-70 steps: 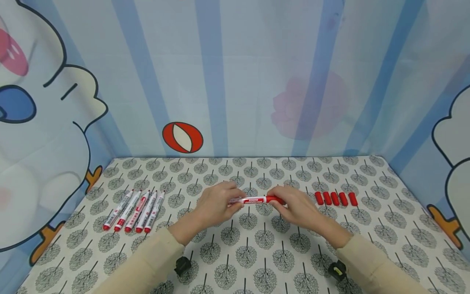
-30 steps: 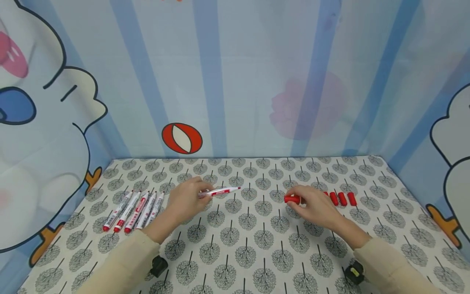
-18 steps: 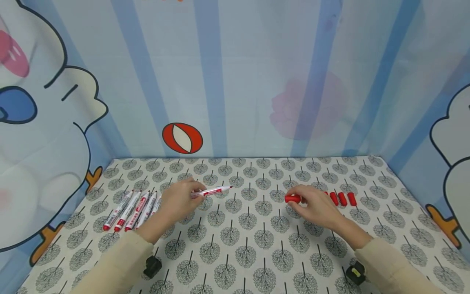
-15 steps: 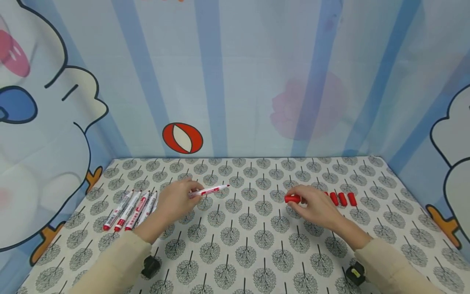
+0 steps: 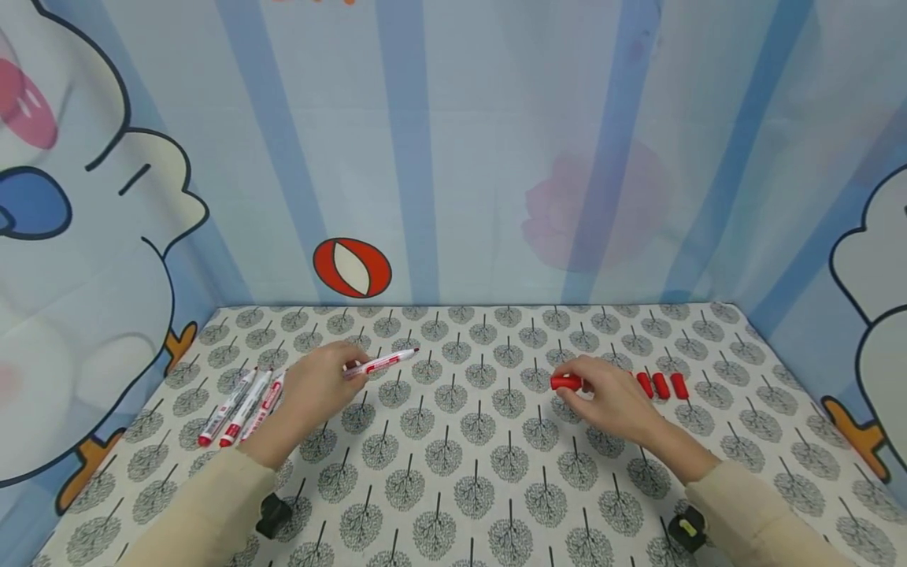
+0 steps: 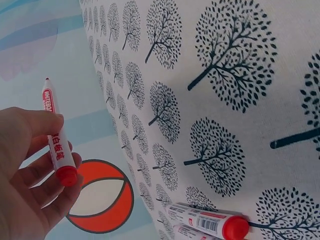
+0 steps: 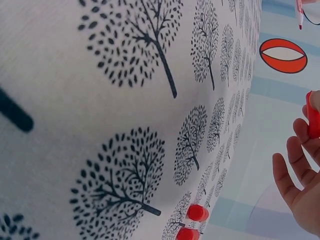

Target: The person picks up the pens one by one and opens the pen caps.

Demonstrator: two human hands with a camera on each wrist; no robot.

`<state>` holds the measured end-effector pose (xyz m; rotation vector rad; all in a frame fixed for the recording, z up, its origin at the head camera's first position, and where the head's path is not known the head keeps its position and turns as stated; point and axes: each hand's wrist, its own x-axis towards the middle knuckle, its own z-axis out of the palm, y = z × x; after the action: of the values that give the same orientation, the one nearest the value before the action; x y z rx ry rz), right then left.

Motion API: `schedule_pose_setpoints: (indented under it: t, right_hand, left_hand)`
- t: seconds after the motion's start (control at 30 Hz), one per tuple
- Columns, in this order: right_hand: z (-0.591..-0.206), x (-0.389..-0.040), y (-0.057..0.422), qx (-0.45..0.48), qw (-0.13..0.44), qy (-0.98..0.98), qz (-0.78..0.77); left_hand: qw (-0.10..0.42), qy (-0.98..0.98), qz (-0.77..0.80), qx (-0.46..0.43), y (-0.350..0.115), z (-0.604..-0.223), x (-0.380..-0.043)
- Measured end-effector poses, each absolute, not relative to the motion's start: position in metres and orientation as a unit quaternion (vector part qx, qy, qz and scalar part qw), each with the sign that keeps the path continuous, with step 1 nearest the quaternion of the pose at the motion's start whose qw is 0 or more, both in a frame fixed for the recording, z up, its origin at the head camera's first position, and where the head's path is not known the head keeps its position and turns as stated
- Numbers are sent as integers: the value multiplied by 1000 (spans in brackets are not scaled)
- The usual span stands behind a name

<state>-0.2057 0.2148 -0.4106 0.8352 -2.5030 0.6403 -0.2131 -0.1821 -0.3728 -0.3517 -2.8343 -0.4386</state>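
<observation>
My left hand (image 5: 316,387) pinches an uncapped whiteboard marker (image 5: 386,361) between thumb and fingers, its bare tip pointing right and slightly up. In the left wrist view the white marker (image 6: 61,155) shows red print and a red end plug. Over on the right, my right hand (image 5: 608,394) holds a red marker cap (image 5: 564,382) by thumb and fingertips, apart from the marker. The right wrist view catches that cap (image 7: 313,117) at its right edge, with the other fingers spread.
Several uncapped markers (image 5: 244,408) lie side by side on the left, partly hidden by the left arm. Several red caps (image 5: 660,385) form a row behind the right hand. The tree-print tablecloth (image 5: 475,488) meets a striped cloth backdrop (image 5: 468,197).
Both hands were together on the marker; its cap has come off. The left hand has since moved left with the marker, while the right hand went slightly right, then stayed nearly still with the cap.
</observation>
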Motion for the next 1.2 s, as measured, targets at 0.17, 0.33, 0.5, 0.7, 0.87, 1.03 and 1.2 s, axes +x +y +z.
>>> schedule_pose_setpoints:
  t: [0.17,0.33,0.5,0.7,0.87,1.03,1.2]
  right_hand:
    - [-411,-206,216,298,211,-901,233]
    - [-411,-205,217,293,206,-904,232]
    - [-411,-204,217,289,205,-906,232]
    - [-412,-203,218,292,217,-902,231]
    - [-413,-204,219,294,223,-900,233]
    - [-414,-205,218,298,225,-898,235]
    - [-415,-205,218,298,221,-899,232]
  left_hand:
    - [110,-978,-148,-99,-189,-373,-212]
    - [103,-981,-145,-82,-195,-373,-212]
    - [93,-982,-147,-73,-199,-373,-212]
    - [74,-985,-146,-54,-205,-377,-213]
    - [54,-986,-151,-43,-211,-378,-212]
    - [40,-989,-140,-26,-216,-379,-212]
    - [21,-988,-150,-21,-219,-382,-211]
